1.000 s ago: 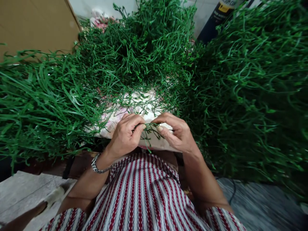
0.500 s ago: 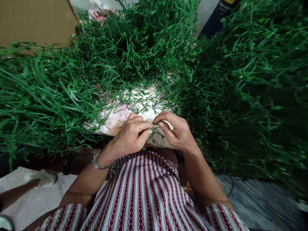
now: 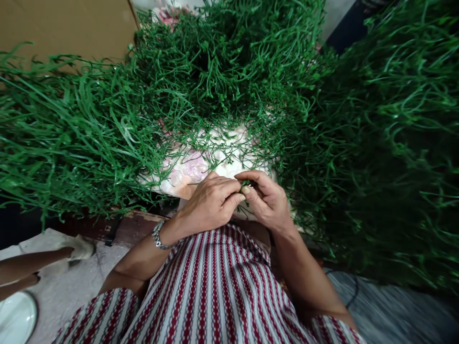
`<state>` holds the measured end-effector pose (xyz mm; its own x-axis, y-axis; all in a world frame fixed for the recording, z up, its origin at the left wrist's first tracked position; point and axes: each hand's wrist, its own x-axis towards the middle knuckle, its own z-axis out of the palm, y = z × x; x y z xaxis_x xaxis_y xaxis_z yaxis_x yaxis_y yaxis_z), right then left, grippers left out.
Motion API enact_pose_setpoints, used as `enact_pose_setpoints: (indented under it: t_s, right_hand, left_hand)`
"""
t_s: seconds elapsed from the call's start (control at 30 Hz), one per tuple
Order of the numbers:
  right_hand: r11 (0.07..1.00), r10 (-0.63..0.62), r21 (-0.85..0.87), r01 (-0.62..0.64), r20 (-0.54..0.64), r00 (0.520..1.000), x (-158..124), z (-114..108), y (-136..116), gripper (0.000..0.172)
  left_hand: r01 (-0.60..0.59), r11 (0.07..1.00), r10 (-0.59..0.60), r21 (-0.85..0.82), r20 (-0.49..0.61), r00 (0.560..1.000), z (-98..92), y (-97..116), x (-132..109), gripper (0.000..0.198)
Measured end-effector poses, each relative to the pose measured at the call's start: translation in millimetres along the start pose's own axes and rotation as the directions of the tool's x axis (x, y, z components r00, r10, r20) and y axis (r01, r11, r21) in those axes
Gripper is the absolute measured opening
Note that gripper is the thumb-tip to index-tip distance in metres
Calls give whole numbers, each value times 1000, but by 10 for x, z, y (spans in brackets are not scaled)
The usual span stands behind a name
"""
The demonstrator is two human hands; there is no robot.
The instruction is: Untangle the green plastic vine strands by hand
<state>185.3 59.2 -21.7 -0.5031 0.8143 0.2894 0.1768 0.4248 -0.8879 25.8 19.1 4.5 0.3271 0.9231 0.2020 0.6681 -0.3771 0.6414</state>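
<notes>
My left hand [image 3: 217,200], with a metal-band watch on the wrist, is closed in a pinch in front of my body. Beside it, my right hand [image 3: 268,203] is closed too, thumb and forefinger curled round a small green stem [image 3: 245,183]. The fingertips of both hands meet at this thin piece, most of which my fingers hide. Beneath and beyond the hands lies a flower-printed surface [image 3: 195,165] strewn with loose thin green stems [image 3: 218,145] that look like artificial greenery.
Big heaps of green stems stand at the left [image 3: 71,138], the back [image 3: 229,62] and the right [image 3: 387,157]. A brown cardboard panel [image 3: 64,28] is at the back left. Another person's legs [image 3: 36,260] and a round white object [image 3: 17,315] show at lower left.
My hands have come closer together, fingertips now meeting over the green stem. Less of the stem shows between them. The whole view has shifted slightly, and more of the round white object shows.
</notes>
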Motion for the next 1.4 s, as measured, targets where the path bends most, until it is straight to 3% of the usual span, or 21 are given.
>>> enact_pose_setpoints:
  t_s: [0.1,0.17,0.27,0.37,0.5,0.63,0.7,0.83,0.9,0.93,1.0,1.07,1.27,1.4]
  right_hand:
    - [990,69,123,-74,43,997,-6,17,22,18]
    - [994,39,100,-44,57,998,-1,-2,18,15]
    - [992,-91,-78,96,69,993,3,-94,-35,11]
    - [917,-221,-289,273,200,954,-21,-226,-139,10]
    - [798,-187,-444,407,460,868,-111,-356,-318,11]
    - [815,-84,-429,390,578,812,-236,-499,-499,13]
    - [865,-107,-365,345,538,836,-290,-603,-576,16]
    - [907,-86,-386,167,218,972,-274,-692,-604,9]
    - [884,-147,-419,209,174,974,-184,-617,-527,8]
    - [884,-127,-438,160,105,986,-126,-562,-473,8]
    - [920,-74,-391,31,-94,993,-6,-445,-361,13]
    - [945,-40,-326,-26,-194,980,102,-347,-264,15]
    - [910,-91,-412,50,-79,993,301,-176,-60,21]
    - [890,-145,-439,124,-14,989,267,-165,-22,28]
  left_hand:
    - [-21,999,20,-33,-32,999,33,-23,-20,23]
    - [-35,998,34,-46,-25,999,35,-42,-37,24]
    - [-84,995,85,-48,6,996,-15,-72,-53,23]
    - [-174,985,174,-11,66,983,-113,-94,-49,23]
    - [-348,936,328,56,225,918,-224,-63,-58,20]
    - [-490,867,439,84,334,834,-312,-19,-117,21]
    - [-493,866,442,86,333,833,-373,-47,-128,23]
    - [-350,936,343,42,128,931,-415,-169,4,26]
    - [-278,960,278,-31,-5,960,-347,-212,132,24]
    - [-222,971,219,-85,-45,975,-298,-225,196,22]
    - [-89,977,74,-196,-78,994,-195,-240,308,20]
    - [23,958,-45,-286,-73,996,-110,-251,386,18]
    - [76,880,-149,-469,-121,981,33,-281,481,17]
    - [40,917,-71,-396,-63,995,4,-292,448,20]
